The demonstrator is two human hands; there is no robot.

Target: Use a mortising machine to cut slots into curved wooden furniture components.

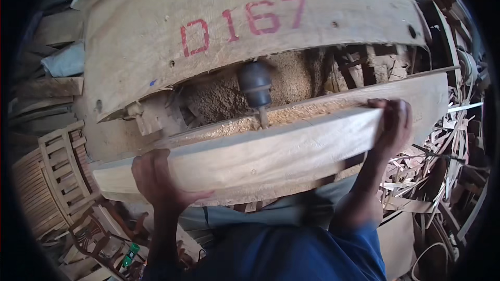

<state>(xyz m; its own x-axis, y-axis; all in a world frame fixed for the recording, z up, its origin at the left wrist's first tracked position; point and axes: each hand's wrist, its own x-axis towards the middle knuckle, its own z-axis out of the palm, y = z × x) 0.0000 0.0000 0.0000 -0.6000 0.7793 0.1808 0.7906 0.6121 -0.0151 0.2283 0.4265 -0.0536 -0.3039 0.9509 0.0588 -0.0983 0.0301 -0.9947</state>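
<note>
A long, pale wooden plank [271, 158] lies across in front of me. My left hand [156, 179] grips its left part, fingers over the far edge and thumb along the near face. Near the plank's right end, my right hand [391, 125] is wrapped over the top edge, fingers curled. Between my hands, a dark drill chuck [254, 84] with a bit [262, 118] points down at the plank's far edge. Whether the bit touches the wood, I cannot tell. Wood shavings [307, 113] lie along that edge.
Behind the chuck stands a large plywood panel [135, 36] with red stencilled marks. Sawdust [219, 96] is heaped beneath it. Wood offcuts [411, 171] litter the right side. Slatted wooden frames [65, 171] and a wooden chair [96, 234] stand at the lower left.
</note>
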